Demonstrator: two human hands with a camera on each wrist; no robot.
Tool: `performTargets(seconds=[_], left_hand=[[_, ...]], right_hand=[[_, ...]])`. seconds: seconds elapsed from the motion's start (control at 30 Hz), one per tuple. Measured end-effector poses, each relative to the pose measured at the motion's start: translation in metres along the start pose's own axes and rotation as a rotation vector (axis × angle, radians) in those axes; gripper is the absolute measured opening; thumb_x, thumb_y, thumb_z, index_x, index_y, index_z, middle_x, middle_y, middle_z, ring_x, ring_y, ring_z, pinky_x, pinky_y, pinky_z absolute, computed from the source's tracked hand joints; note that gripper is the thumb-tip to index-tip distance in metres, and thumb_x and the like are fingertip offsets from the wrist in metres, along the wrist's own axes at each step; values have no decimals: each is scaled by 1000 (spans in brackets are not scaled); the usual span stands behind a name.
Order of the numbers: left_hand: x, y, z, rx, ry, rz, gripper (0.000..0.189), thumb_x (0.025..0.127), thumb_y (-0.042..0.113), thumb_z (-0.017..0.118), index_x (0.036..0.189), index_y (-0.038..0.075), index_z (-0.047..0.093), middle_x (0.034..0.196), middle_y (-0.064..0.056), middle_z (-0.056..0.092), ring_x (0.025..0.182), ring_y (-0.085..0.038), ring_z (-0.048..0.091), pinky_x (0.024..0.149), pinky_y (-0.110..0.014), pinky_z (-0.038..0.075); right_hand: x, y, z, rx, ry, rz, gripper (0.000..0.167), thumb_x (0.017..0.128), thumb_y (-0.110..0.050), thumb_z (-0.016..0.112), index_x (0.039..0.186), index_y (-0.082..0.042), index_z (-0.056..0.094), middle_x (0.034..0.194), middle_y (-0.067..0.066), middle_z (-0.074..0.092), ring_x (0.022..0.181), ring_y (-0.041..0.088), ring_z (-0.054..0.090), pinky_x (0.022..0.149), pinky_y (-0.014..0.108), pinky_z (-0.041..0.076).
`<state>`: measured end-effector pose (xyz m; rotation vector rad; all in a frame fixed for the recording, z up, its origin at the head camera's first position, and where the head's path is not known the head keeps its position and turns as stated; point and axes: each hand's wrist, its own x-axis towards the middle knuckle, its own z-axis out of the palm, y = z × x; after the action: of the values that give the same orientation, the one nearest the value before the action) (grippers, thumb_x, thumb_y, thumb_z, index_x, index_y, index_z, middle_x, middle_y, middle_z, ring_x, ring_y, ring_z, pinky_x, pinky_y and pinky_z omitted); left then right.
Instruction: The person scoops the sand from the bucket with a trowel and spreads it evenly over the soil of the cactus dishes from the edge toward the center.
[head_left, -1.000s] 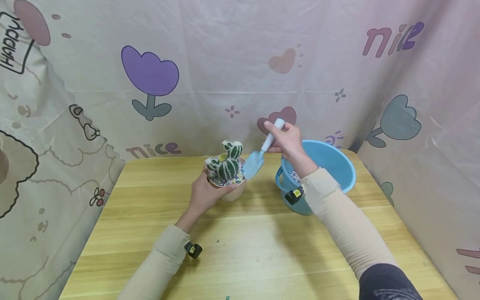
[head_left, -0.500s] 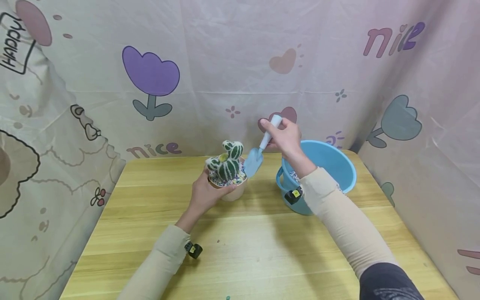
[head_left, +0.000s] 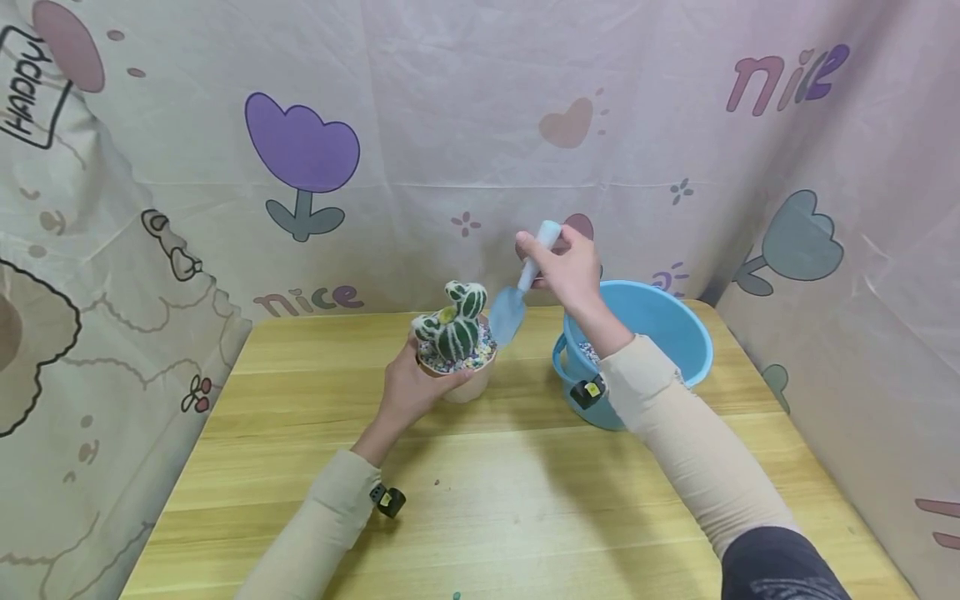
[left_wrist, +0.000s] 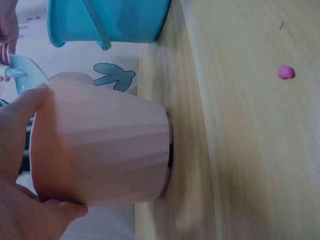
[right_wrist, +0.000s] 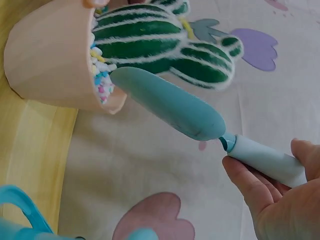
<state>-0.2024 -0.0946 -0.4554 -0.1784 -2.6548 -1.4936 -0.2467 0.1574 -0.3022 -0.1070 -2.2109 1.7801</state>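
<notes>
A peach flower pot (left_wrist: 105,142) holds a green cactus with white stripes (head_left: 457,337) in a bed of colourful pebbles (right_wrist: 102,80). My left hand (head_left: 415,385) grips the pot at its rim, thumb on the near side. In my right hand (head_left: 567,267) is a light blue garden trowel (right_wrist: 170,105), held by its pale handle (right_wrist: 267,157). The trowel's blade slants down to the pot's right rim, its tip over the pebbles beside the cactus. Whether the tip touches the pebbles I cannot tell.
Right of the pot, a blue bucket (head_left: 693,337) with some pebbles inside stands partly behind my right forearm. A small pink lump (left_wrist: 286,72) lies on the wooden table (head_left: 480,500). A patterned curtain (head_left: 450,125) hangs behind the table.
The trowel has become steeper, with its handle raised and moved slightly left and its blade a little higher. My left hand and the pot have stayed in place.
</notes>
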Motion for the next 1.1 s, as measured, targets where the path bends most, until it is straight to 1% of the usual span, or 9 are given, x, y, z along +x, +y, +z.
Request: performTargets(seconds=[0.1, 0.2, 0.27, 0.47, 0.67, 0.73, 0.8, 0.97, 1.1], left_hand=[[0, -1, 0, -8, -4, -3, 106, 68, 58, 96, 152, 17, 46, 143, -15, 65, 132, -37, 62, 113, -56, 52], [0, -1, -1, -8, -15, -6, 109, 68, 60, 95, 154, 17, 44, 145, -15, 63, 134, -38, 61, 115, -57, 51], [0, -2, -2, -7, -24, -10, 110, 68, 60, 95, 155, 17, 43, 146, -15, 62, 135, -38, 60, 116, -57, 50], [1, -6, -3, -4, -49, -12, 108, 70, 59, 94, 155, 17, 43, 150, -16, 60, 139, -37, 58, 119, -55, 48], [1, -6, -4, -19, -59, -4, 106, 72, 57, 94, 155, 17, 42, 151, -16, 59, 140, -36, 57, 119, -53, 48], [1, -6, -4, -22, -60, -1, 105, 72, 56, 94, 155, 17, 42, 151, -16, 59, 140, -36, 57, 120, -53, 48], [1, -5, -4, -21, -58, -3, 105, 72, 56, 94, 155, 18, 43, 151, -16, 59, 140, -36, 57, 120, -53, 47], [0, -5, -5, -16, -56, -16, 107, 71, 57, 94, 156, 18, 42, 151, -15, 59, 140, -36, 57, 120, -55, 47], [1, -5, -4, -16, -58, -16, 106, 71, 57, 94, 155, 18, 42, 151, -16, 59, 140, -37, 57, 120, -55, 47]], right_hand=[[4, -1, -9, 66, 23, 35, 38, 91, -41, 83, 104, -10, 67, 89, 9, 78, 64, 11, 75, 63, 35, 68], [9, -2, -22, 161, 35, 70, 33, 94, -36, 81, 104, -8, 66, 83, 10, 77, 62, 14, 76, 64, 34, 68], [11, -2, -33, 212, 46, 80, 30, 96, -33, 79, 103, -7, 65, 79, 8, 77, 63, 15, 77, 65, 35, 68], [14, -3, -71, 242, 83, 69, 29, 98, -34, 76, 102, -8, 64, 73, -2, 75, 67, 13, 78, 66, 31, 67], [9, -4, -113, 160, 123, 81, 39, 95, -45, 75, 112, -12, 65, 86, -1, 77, 78, 12, 80, 71, 27, 66], [8, -4, -125, 118, 148, 92, 42, 93, -50, 75, 115, -15, 65, 89, -2, 77, 79, 10, 80, 71, 25, 66], [7, -2, -135, 108, 162, 101, 43, 93, -52, 74, 116, -16, 65, 90, -3, 77, 79, 8, 79, 71, 24, 65], [5, 7, -150, 23, 155, 103, 40, 96, -53, 70, 116, -18, 64, 91, -6, 76, 79, 5, 78, 73, 22, 65], [3, 19, -155, -109, 106, 105, 39, 99, -56, 65, 117, -21, 61, 93, -10, 74, 82, 1, 77, 77, 20, 64]])
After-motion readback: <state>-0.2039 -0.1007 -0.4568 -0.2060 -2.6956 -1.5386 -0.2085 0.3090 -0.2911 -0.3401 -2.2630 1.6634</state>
